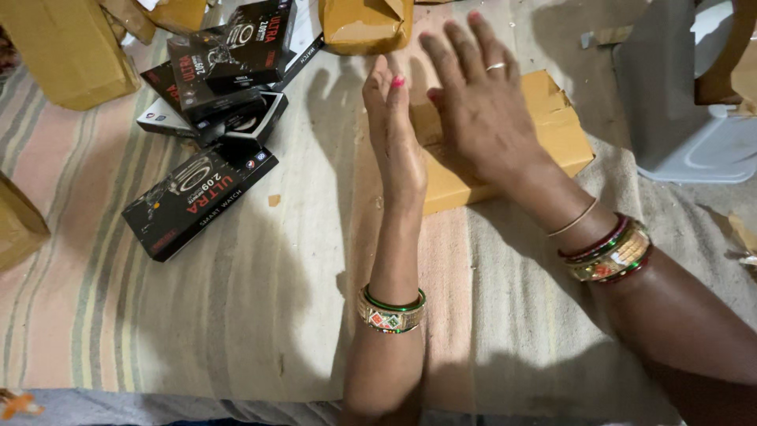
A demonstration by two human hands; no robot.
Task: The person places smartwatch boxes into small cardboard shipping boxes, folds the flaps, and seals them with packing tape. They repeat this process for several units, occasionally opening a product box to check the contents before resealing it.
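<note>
A flat brown cardboard parcel lies on a striped cloth. My right hand rests flat on top of it, fingers spread, a ring on one finger. Turned on its edge, my left hand presses against the parcel's left side with straight fingers. Neither hand grips anything. Both wrists carry bangles.
Several black product boxes are piled at the upper left, one lying apart. More brown parcels sit at the top, upper left and left edge. A grey plastic stool stands at the upper right.
</note>
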